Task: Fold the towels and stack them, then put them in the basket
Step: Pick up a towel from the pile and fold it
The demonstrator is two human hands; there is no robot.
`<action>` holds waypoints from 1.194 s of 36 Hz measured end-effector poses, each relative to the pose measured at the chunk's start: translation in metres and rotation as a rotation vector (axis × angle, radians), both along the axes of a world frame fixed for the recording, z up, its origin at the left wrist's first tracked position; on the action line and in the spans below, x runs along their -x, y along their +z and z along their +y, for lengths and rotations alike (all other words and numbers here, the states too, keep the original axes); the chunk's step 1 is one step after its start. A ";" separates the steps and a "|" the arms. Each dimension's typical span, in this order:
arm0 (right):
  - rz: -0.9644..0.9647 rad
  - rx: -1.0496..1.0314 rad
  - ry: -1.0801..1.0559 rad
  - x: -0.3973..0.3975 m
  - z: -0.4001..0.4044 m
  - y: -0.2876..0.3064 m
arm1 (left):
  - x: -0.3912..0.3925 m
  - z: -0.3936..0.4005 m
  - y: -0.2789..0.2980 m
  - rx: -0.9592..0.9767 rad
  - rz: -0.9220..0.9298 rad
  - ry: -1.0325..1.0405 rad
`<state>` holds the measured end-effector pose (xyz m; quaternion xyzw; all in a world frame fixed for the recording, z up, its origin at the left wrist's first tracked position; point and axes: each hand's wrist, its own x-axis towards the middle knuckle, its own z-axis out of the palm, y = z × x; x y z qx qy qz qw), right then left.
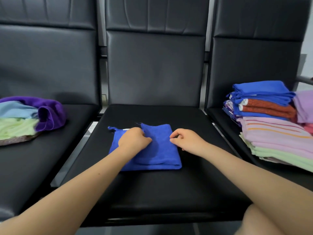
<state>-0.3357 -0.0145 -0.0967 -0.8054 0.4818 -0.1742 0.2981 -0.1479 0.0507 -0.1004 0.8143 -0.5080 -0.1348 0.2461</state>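
Observation:
A blue towel (159, 150) lies partly folded on the middle black seat (152, 187). My left hand (133, 139) rests on its left half with the fingers curled into the cloth near the fold. At the towel's right edge, my right hand (186, 139) pinches the cloth between thumb and fingers. A stack of folded towels (271, 126), blue, orange, pink and pale green, stands on the right seat. On the left seat lies a heap of unfolded towels (28, 117), purple, light blue and pale green. No basket can be made out for certain.
Three black padded seats stand in a row with upright backrests (155, 68) behind. Narrow gaps separate the seats. A lilac towel (304, 106) lies at the far right beside the stack. The front of the middle seat is bare black padding.

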 end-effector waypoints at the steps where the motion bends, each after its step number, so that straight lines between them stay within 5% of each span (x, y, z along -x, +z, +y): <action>1: -0.001 0.005 0.000 0.000 -0.001 0.000 | 0.001 -0.001 0.000 0.028 0.019 -0.009; 7: -0.012 0.009 0.005 0.002 0.001 0.002 | 0.007 -0.004 0.004 0.208 0.265 -0.007; 13: -0.019 0.013 -0.005 0.000 0.004 0.004 | -0.008 0.007 0.015 0.300 0.279 0.042; 26: 0.112 0.083 0.071 -0.015 0.019 0.009 | -0.047 0.045 0.008 0.241 0.187 0.105; 34: 0.168 0.102 0.128 -0.022 0.028 0.010 | -0.075 0.070 -0.013 0.071 -0.113 0.158; 43: 0.253 0.109 -0.022 -0.043 0.038 0.004 | -0.078 0.077 -0.007 0.093 -0.163 0.220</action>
